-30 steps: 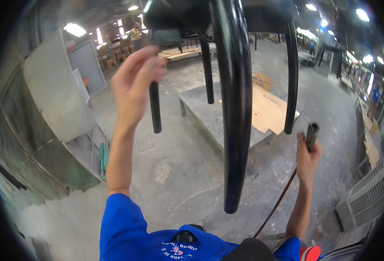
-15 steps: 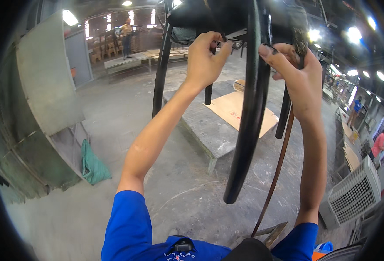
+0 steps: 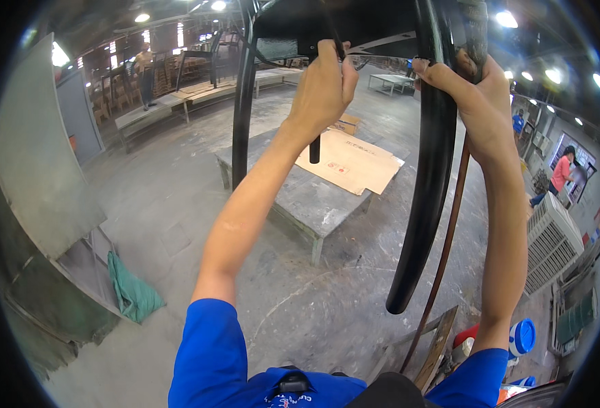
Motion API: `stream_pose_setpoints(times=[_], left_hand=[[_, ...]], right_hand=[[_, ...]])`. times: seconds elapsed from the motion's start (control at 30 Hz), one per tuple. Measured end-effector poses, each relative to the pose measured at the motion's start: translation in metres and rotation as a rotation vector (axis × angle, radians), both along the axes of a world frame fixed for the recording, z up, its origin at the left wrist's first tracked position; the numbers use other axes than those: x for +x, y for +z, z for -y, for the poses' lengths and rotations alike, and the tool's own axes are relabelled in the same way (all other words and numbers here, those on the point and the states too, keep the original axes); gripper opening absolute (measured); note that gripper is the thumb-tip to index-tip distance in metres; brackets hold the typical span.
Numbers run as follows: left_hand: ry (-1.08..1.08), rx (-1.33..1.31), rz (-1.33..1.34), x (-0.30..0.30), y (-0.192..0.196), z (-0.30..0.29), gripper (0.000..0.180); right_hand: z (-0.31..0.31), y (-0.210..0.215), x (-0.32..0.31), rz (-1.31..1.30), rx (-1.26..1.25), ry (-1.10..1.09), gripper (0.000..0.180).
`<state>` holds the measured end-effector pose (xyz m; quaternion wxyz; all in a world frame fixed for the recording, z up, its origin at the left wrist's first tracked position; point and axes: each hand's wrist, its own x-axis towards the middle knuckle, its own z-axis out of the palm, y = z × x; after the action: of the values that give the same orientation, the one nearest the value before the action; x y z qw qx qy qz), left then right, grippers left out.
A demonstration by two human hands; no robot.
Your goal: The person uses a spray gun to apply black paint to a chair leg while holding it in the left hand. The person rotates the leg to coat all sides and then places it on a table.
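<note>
A black chair (image 3: 354, 27) hangs overhead, upside-down toward the camera, filling the top of the view. Three of its legs show: a thick curved one (image 3: 426, 177) running down the middle right, a thin one (image 3: 242, 102) at the left, and a short one (image 3: 314, 148) ending below the left hand.

Under it stands one low grey table (image 3: 300, 200) with one sheet of cardboard (image 3: 351, 163) lying flat on its top.

Both arms reach up in blue sleeves (image 3: 208, 347). The left hand (image 3: 324, 85) is closed in a fist around a dark part of the chair under the seat. The right hand (image 3: 473, 95) is curled shut too, gripping a dark tool handle (image 3: 475, 30) pressed against the thick leg, its fingers wrapped across the leg's front. One brown hose (image 3: 446, 251) drops from that hand toward the floor.

A green cloth (image 3: 133, 292) lies crumpled on the floor at the left, beside a grey panel (image 3: 38, 156). Two other people stand well apart: one far left (image 3: 143, 71), one in red at the right (image 3: 560, 173).
</note>
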<state>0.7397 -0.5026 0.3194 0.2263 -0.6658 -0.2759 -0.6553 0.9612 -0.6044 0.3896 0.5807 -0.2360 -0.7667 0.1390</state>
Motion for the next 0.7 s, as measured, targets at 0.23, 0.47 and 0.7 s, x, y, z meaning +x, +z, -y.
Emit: stream_pose_setpoints(times=[0.23,0.47,0.7], left_hand=[[0.002,0.090,-0.033,-0.004,0.004,0.009,0.025],[0.063,0.100,-0.044,-0.013,0.008,0.020,0.026],[0.173,0.187,-0.087,-0.018,0.011,0.028,0.027]], right_hand=[[0.016,-0.002,0.005,-0.043,0.015,-0.024,0.024],[0.028,-0.001,0.009,-0.042,-0.026,0.064,0.030],[0.029,0.002,0.010,-0.045,-0.051,0.064,0.030]])
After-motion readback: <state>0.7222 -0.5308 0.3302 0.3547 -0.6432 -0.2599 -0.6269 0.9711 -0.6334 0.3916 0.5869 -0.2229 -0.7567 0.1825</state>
